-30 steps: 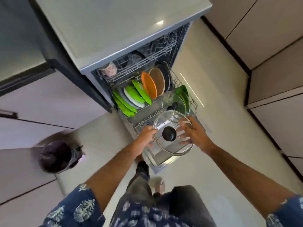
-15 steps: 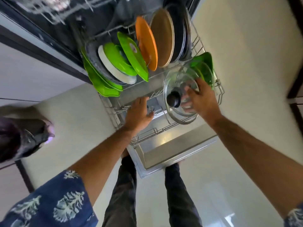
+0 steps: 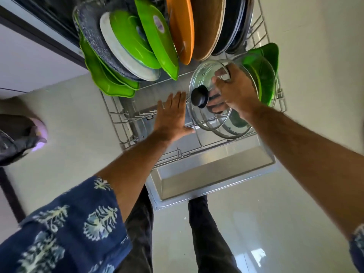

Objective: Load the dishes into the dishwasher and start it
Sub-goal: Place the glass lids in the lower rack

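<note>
A glass pot lid (image 3: 202,75) with a black knob (image 3: 200,96) stands nearly upright in the pulled-out lower dishwasher rack (image 3: 118,125). My right hand (image 3: 234,89) grips its upper rim, fingers curled behind the glass. My left hand (image 3: 171,117) hovers flat over the rack, fingers straight, just left of the lid and holding nothing. Behind stand green plates (image 3: 155,34), a white plate (image 3: 122,54), an orange plate (image 3: 181,26), a brown plate (image 3: 208,24) and dark pans (image 3: 234,22). A second glass lid (image 3: 240,125) and a green bowl (image 3: 264,75) stand behind my right hand.
The open dishwasher door (image 3: 212,174) lies flat below the rack, right in front of my legs (image 3: 206,233). A dark bin with a purple liner (image 3: 21,138) sits on the floor at the left. Cabinet fronts (image 3: 29,62) run along the left.
The camera has dropped closer to the rack. My right hand has set the lid more upright and deeper into the rack. My left hand has come off the rack edge and opened flat.
</note>
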`<state>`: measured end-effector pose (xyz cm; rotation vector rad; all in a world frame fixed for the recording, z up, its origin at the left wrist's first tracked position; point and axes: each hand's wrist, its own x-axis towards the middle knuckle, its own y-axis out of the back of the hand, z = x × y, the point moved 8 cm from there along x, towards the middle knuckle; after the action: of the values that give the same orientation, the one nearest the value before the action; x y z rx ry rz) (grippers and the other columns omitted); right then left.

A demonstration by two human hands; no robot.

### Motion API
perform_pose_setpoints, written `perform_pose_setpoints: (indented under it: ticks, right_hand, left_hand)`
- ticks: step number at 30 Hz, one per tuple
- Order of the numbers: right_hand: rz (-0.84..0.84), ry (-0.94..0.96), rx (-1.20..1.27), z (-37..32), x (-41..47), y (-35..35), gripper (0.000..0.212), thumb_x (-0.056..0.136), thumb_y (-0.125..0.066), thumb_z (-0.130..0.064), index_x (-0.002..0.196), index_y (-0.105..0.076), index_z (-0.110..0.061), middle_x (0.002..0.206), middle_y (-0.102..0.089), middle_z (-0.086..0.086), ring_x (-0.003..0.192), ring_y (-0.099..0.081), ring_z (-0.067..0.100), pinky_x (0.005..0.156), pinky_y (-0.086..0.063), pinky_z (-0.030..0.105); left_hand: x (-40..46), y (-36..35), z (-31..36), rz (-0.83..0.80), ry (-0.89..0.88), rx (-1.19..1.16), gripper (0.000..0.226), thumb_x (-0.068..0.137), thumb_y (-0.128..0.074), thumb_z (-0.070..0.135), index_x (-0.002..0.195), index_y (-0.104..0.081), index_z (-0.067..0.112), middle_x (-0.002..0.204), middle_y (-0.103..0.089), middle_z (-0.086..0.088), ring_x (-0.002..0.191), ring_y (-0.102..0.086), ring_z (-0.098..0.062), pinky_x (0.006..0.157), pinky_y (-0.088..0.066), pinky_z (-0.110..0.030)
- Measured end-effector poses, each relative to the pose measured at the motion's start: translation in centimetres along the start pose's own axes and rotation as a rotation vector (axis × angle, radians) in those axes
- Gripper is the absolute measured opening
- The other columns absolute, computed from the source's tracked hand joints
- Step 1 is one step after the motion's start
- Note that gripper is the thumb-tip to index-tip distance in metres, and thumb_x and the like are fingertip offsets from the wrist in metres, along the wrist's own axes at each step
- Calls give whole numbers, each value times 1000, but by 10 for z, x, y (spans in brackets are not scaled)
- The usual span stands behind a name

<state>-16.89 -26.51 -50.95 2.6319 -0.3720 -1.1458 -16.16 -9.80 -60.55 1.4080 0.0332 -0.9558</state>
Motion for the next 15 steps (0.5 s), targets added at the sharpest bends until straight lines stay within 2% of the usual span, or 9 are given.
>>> perform_pose_setpoints:
  ticks: [4,9,12,15]
  right_hand:
    - [-25,-32,-2,1,6,-2,27,98,-60,-16,120,-46,-12,111,-62,27,66,-74,33,55,-60,49]
    - [-55,-46,-61,3,8,1,30,93,-64,-5,115,-44,-6,94,-69,26,68,-75,30,60,-62,45]
    - [-66,-57,-99,-2,9,-1,36,86,-70,2,111,-46,-6,102,-64,25,69,-75,29,61,-62,40]
    - [-63,-48,-138,-8,7,-6,38,85,-71,3,108,-44,-9,109,-58,23,73,-74,31,60,-62,43]
  left_hand:
    - [2,-3,1,50,-2,-32,119,73,-71,70,157,-14,11,162,-25,-13,149,-23,-36,116,-26,-60]
    - [1,-5,-1,92,-25,-13,113,76,-67,72,157,-16,11,161,-29,-12,147,-28,-36,113,-31,-63]
    - [0,-2,-1,123,-42,27,112,75,-65,74,155,-20,10,158,-35,-12,144,-35,-35,111,-33,-64]
    - [-1,-1,-1,157,-49,53,110,75,-65,75,153,-24,9,155,-40,-13,141,-40,-35,109,-34,-65]
